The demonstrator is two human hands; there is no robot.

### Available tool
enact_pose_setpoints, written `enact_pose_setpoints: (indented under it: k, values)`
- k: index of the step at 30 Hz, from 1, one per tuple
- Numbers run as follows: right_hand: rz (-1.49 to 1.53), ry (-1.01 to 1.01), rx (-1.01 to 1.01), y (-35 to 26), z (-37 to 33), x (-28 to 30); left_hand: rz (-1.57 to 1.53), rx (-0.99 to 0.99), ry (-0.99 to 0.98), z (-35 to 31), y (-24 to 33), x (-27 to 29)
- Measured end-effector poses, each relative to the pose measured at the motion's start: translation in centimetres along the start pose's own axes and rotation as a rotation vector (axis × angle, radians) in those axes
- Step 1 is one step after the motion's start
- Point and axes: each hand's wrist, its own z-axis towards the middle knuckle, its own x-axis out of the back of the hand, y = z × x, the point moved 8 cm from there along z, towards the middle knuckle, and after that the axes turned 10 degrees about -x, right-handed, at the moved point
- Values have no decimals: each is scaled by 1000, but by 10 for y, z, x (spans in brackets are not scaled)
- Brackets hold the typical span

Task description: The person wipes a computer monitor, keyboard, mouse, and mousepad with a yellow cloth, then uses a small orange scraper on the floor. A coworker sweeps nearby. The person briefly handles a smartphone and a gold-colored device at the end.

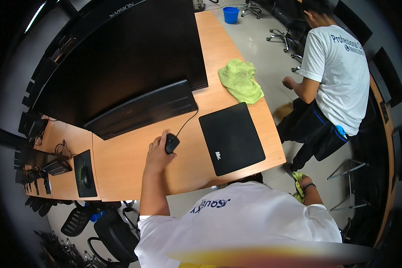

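My left hand (158, 152) is closed round a black wired computer mouse (172, 144) on the wooden desk (125, 165). The mouse cord runs up toward the dark monitor (134, 58). Off the desk's right end, low at my side, my right hand (305, 181) grips a yellow-green cloth (298, 190). A black mouse pad (231, 138) lies flat to the right of my left hand. Beyond it, a second, crumpled green cloth (241, 81) rests at the desk's right edge. Below the monitor stands a long black keyboard (143, 109), tilted up against it.
At the right, a person in a white shirt (337, 71) stands turned away in the aisle. A blue bucket (231, 15) sits on the floor. Black office chairs (114, 234) stand lower left. Another mouse on a pad (85, 174) lies farther left along the desks.
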Motion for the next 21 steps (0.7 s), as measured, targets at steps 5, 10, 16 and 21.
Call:
enact_pose_setpoints:
  k: [5, 10, 16, 21]
  values:
    - [10, 74, 138, -20, 19, 17, -33, 121, 50, 5, 26, -7]
    - [43, 74, 232, -11, 39, 30, -176, 183, 107, 18, 99, -28]
    - [339, -55, 131, 88, 107, 40, 20, 404, 51, 33, 165, -61]
    - [-4, -72, 139, 180, 178, 55, 69, 583, 130, 28, 188, -64]
